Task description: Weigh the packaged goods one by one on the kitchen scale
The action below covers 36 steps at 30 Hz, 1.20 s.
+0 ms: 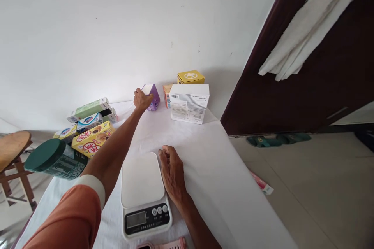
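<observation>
1. At the near edge of the white cloth [216, 186], a pink watch [171, 244] lies partly out of view.
2. Above it sits the scale [143, 181], nothing on its plate; no figures are readable on its display. The right hand [173, 169] rests just beside it, relaxed, fingers loosely curled and nothing seen in it. Best kept off the plate, I'd judge; whether it touches the edge I cannot tell.
3. To the left stands the tub [60, 159], its green lid on, so its contents are hidden.
4. Next to it are the picture box [93, 139], the blue box [90, 121] and the green box [90, 108], crowded together. They look shut, with nothing inside showing. The left forearm passes close, so it should stay clear of them.
5. Farther off, near the wall, is the purple box [156, 96]. The left hand [142, 99] is at its left side, thumb across the front; how firmly it grasps, I cannot tell. Handling it well would mean fingers and thumb on opposite sides, pressing lightly to spare the card.
6. Right of that, the orange box [167, 95] is near enough to knock. The white box [189, 105] partly hides it and the yellow box [191, 76] behind; their contents are out of sight.
</observation>
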Available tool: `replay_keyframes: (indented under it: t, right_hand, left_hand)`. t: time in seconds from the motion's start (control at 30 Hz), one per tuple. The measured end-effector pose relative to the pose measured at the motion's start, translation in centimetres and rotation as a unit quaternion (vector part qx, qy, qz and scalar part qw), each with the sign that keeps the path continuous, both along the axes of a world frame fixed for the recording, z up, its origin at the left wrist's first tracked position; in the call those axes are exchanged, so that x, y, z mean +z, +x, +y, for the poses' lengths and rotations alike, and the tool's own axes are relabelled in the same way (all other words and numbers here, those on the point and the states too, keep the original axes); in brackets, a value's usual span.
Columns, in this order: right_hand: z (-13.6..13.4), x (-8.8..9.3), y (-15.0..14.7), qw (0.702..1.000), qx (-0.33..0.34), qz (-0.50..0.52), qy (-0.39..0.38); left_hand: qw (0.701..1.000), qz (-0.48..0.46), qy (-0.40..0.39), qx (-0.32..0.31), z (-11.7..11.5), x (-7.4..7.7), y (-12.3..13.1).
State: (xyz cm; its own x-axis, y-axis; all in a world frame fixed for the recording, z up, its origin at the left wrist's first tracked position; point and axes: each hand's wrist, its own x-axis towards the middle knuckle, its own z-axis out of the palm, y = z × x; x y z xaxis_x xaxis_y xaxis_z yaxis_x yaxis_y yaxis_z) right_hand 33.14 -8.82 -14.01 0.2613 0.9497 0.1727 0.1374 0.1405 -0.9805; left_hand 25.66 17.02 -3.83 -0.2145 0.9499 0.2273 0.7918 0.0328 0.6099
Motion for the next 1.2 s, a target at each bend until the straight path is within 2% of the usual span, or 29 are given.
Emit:
replay_keyframes:
  t: [0.23,0.37,0.43,0.5,0.6,0.67,0.73,0.83,0.9,1.03,1.2]
  right_hand:
    - [0.3,-0.4,-0.1,1.000,-0.012,-0.008,0.019]
    - [0.2,-0.2,0.0,0.999,-0.011,-0.020,0.027]
    - [0.1,-0.2,0.0,0.999,-0.014,-0.021,0.029]
    - [0.1,-0.1,0.0,0.999,-0.015,-0.022,0.034]
    - [0.1,-0.2,0.0,0.999,-0.013,-0.024,0.036]
    - [0.2,-0.2,0.0,0.999,-0.010,-0.025,0.028]
    - [0.1,-0.2,0.0,0.999,-0.007,-0.027,0.017]
    - [0.0,-0.1,0.0,0.999,-0.002,-0.034,0.011]
    - [-0.1,0.0,0.0,0.999,0.001,-0.038,0.011]
    - [-0.2,0.1,0.1,0.999,0.003,-0.043,0.013]
    - [-0.2,0.2,0.1,0.999,0.002,-0.047,0.011]
  left_hand:
    - [0.999,-0.034,0.007,0.003,0.2,-0.6,-0.7]
    - [0.998,-0.061,0.032,0.005,-2.4,0.5,-3.4]
    - [0.996,-0.068,0.054,0.002,-5.1,1.3,-5.8]
    - [0.994,-0.069,0.078,-0.010,-9.0,2.2,-8.3]
    - [0.985,-0.105,0.093,-0.096,-16.1,2.8,-11.4]
    - [0.979,-0.130,0.052,-0.150,-20.8,2.6,-12.6]
    - [0.978,-0.099,0.021,-0.182,-24.7,2.1,-13.2]
    - [0.980,-0.043,0.022,-0.191,-28.4,1.3,-13.4]
    - [0.981,-0.004,0.041,-0.192,-29.4,1.0,-13.3]
    - [0.974,0.054,0.037,-0.216,-29.7,1.1,-13.1]
    - [0.971,0.027,0.066,-0.228,-29.6,1.3,-13.1]
